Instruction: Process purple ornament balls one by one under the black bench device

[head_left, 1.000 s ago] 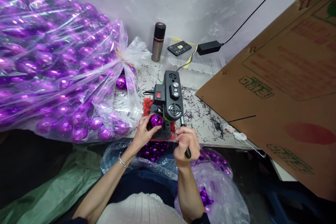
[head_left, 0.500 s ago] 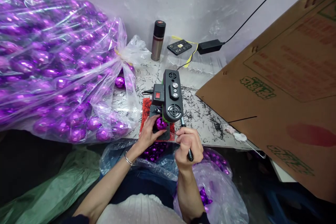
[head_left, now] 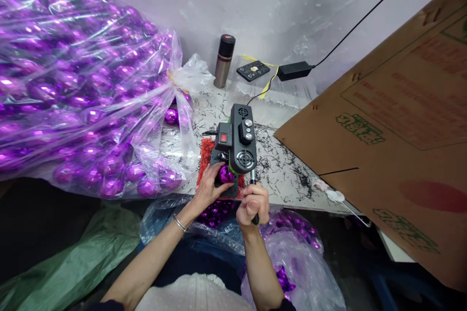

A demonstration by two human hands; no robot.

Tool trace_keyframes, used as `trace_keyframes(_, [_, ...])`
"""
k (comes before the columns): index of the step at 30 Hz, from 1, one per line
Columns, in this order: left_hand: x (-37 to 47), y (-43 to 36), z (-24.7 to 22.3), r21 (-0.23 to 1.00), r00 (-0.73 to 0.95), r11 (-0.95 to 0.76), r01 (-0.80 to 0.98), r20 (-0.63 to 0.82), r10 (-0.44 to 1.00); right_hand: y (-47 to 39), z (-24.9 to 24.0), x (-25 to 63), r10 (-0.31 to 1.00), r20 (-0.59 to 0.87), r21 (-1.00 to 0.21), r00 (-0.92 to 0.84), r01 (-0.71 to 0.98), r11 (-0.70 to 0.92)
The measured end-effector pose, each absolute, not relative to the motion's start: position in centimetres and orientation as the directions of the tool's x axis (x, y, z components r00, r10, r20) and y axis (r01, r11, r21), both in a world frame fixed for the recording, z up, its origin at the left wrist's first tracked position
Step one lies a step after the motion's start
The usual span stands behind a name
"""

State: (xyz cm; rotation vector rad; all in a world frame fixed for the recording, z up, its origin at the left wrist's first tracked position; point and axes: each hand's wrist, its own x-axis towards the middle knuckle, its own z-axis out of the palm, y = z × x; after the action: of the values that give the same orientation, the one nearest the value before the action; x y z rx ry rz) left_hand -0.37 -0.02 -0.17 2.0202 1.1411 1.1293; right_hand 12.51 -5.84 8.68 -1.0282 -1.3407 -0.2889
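Beneath the head of a small black bench drill press (head_left: 243,138) sits a shiny purple ball ornament (head_left: 226,174). My left hand (head_left: 209,185) is closed around the ball's left and near sides, thumb and fingers steadying it on the dark base. My right hand (head_left: 254,202) wraps round the black handle of the machine's lever (head_left: 255,217), just right of the base. A red mat (head_left: 205,148) scattered with black shavings lies under the machine. The spot where the machine's tip meets the ball is hidden by its head.
A clear bag (head_left: 91,92) of many purple balls fills the left. A bottle (head_left: 224,60), a black phone-like object (head_left: 253,71) and a power adapter (head_left: 294,71) are at the back. A large cardboard box (head_left: 386,155) leans in from the right. Black shavings litter the table.
My right hand has shifted left with the lever, which now hangs closer to upright. My left hand stays on the ball. The whole view has moved slightly.
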Motion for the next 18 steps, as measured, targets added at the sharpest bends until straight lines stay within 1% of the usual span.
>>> trace_keyframes(4, [-0.4, 0.0, -0.1, 0.772, 0.287, -0.485, 0.412, 0.395, 0.873, -5.9, 8.3, 12.4, 0.379, 0.881, -0.46, 0.284, 0.701, 0.545])
trace_keyframes(12, [-0.3, 0.2, -0.2, 0.771, 0.289, -0.485, 0.413, 0.394, 0.872, -5.5, 7.1, 12.3, 0.371, 0.876, -0.478, 0.307, 0.649, 0.592])
trace_keyframes(18, [-0.2, 0.2, -0.1, 0.782, 0.296, -0.473, 0.405, 0.377, 0.878, -5.3, 6.8, 12.3, 0.346, 0.898, -0.436, 0.272, 0.66, 0.612])
